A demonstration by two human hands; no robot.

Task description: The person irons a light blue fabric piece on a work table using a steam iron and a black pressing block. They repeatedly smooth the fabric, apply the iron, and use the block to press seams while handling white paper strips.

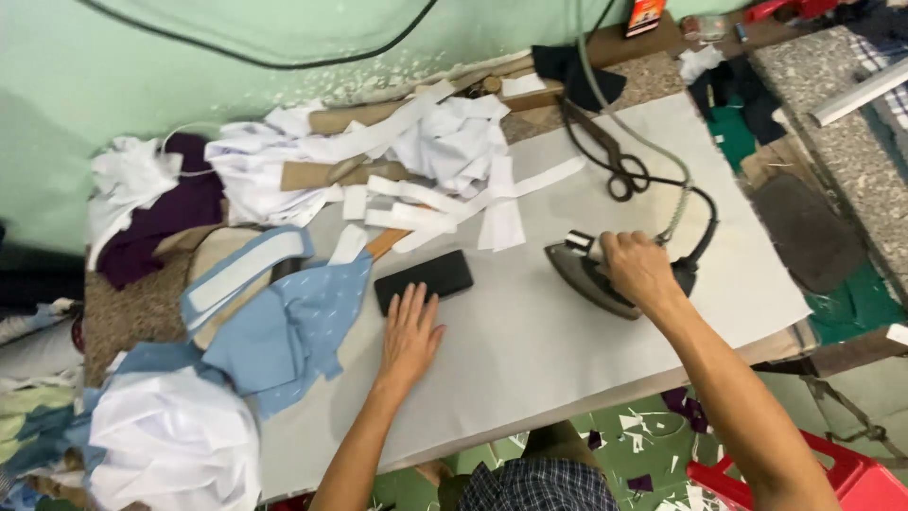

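Nearest my view is the checked cloth (539,484) on my lap at the bottom edge, with a red plastic stool (832,478) off to its right on the green floor. Above that my two forearms reach onto the desk (530,350), which is covered in a pale sheet.

My left hand (409,333) lies flat, palm down, fingers (421,305) straight and slightly spread, clamped on nothing. Their tips touch the near edge of a black rectangular block (423,280), whose long axis runs left to right, tilted a little upward at its right end.

My right hand (639,269) is wrapped over the handle of the iron (591,276), fingers curled tight around it. The iron sits on the desk sheet, its long axis running from upper left to lower right; its pointed nose faces left, out past my knuckles toward the black block. Its braided cord (636,132) climbs away beyond my fingers toward the wall.

Just behind the right-hand fingers lie large dark scissors (605,151), blades aimed up-left. Beyond the left-hand fingers are white fabric strips (445,203), and to their left a heap of light blue cloth (293,326) with a white bundle (175,445) below it.
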